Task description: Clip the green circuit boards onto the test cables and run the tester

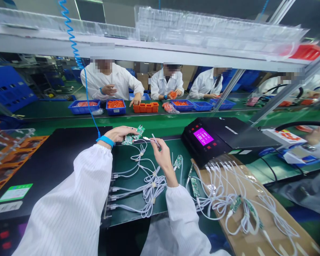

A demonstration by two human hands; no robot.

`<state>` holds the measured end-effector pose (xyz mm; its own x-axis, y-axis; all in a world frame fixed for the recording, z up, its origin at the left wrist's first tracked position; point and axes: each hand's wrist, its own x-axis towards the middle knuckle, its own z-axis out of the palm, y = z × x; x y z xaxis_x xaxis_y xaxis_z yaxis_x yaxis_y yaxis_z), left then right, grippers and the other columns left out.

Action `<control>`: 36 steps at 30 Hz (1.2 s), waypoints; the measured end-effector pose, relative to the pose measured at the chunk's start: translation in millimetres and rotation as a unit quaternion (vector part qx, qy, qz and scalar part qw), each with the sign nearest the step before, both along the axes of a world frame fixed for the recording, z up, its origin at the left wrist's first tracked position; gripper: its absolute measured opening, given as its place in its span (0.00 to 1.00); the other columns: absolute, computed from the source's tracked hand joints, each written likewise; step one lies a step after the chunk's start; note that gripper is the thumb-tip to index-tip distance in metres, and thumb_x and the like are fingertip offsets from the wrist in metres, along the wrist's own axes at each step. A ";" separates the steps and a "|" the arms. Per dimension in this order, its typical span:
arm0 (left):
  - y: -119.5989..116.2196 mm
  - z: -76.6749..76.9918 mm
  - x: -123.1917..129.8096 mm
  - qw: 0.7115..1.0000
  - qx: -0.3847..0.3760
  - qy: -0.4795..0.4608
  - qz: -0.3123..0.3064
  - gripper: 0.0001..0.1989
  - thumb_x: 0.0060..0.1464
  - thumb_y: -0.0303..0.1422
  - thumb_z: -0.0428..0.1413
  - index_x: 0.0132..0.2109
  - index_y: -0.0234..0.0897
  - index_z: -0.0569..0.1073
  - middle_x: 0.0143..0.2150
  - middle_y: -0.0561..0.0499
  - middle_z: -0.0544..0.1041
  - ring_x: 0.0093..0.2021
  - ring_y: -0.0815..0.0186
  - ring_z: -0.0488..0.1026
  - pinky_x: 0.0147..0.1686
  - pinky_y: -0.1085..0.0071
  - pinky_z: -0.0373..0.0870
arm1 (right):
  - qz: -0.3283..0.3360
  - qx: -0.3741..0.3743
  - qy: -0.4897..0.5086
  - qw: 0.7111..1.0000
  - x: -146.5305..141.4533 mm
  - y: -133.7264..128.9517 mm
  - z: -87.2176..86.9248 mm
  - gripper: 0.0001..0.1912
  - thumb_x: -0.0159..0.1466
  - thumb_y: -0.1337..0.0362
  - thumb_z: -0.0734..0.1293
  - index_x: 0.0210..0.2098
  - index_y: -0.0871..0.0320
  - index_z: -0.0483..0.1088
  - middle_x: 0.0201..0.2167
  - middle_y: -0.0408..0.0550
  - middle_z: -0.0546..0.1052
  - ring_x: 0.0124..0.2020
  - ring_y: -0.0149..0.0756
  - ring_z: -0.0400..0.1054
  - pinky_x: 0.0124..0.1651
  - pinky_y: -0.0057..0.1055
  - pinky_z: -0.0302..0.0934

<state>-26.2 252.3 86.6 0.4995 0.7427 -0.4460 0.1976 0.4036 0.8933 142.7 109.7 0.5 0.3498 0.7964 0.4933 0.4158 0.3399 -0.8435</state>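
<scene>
My left hand (120,134) is closed on green circuit boards (139,132) above the bench, its wrist in a blue strap (106,140) tied to a coiled blue cord. Just to the right, my right hand (161,153) pinches a thin grey stick-like tool (156,140). A white cable plug (146,138) lies at its fingertips, close to the boards; whether the fingers also grip it I cannot tell. Below both hands, bundled white cables (153,185) run from sockets on the black box at left. Another circuit board (178,162) rests right of my right wrist.
A black tester with a lit purple screen (203,136) stands at right, white cables plugged into its front. More boards and cables lie on a cardboard sheet (245,241). Across the bench, people in white coats handle orange parts beside blue bins (116,111). A shelf (122,49) spans overhead.
</scene>
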 end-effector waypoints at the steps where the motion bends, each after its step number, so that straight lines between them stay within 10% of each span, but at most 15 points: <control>1: 0.8 -0.6 -0.1 1.000 0.004 -0.001 0.002 0.11 0.40 0.20 0.70 0.31 0.34 0.79 0.30 0.47 0.81 0.29 0.63 0.78 0.32 0.68 0.77 | 0.004 0.010 -0.001 1.000 -0.6 0.2 -0.4 0.16 0.71 0.53 0.63 0.46 0.54 0.79 0.42 0.49 0.80 0.40 0.37 0.72 0.44 0.32 0.66; 15: 1.2 -1.6 3.5 0.997 0.020 -0.074 0.004 0.24 0.32 0.23 0.76 0.37 0.33 0.75 0.33 0.49 0.80 0.28 0.67 0.76 0.28 0.71 0.74 | -0.008 0.033 -0.062 0.997 -11.0 3.5 -0.5 0.12 0.72 0.59 0.62 0.43 0.54 0.78 0.38 0.46 0.76 0.35 0.34 0.68 0.41 0.32 0.63; 36: -7.3 1.1 8.7 0.994 0.066 -0.079 -0.023 0.16 0.42 0.31 0.75 0.34 0.30 0.77 0.29 0.49 0.78 0.27 0.70 0.74 0.26 0.74 0.71 | -0.041 -0.017 0.038 0.998 -19.7 8.3 -2.7 0.16 0.70 0.53 0.62 0.39 0.57 0.76 0.30 0.43 0.73 0.27 0.32 0.61 0.32 0.29 0.55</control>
<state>-17.5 245.0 87.7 0.5902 0.7643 -0.2599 0.0666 0.2748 0.9592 123.0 118.0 -2.2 0.4501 0.7789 0.4367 0.3758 0.2785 -0.8839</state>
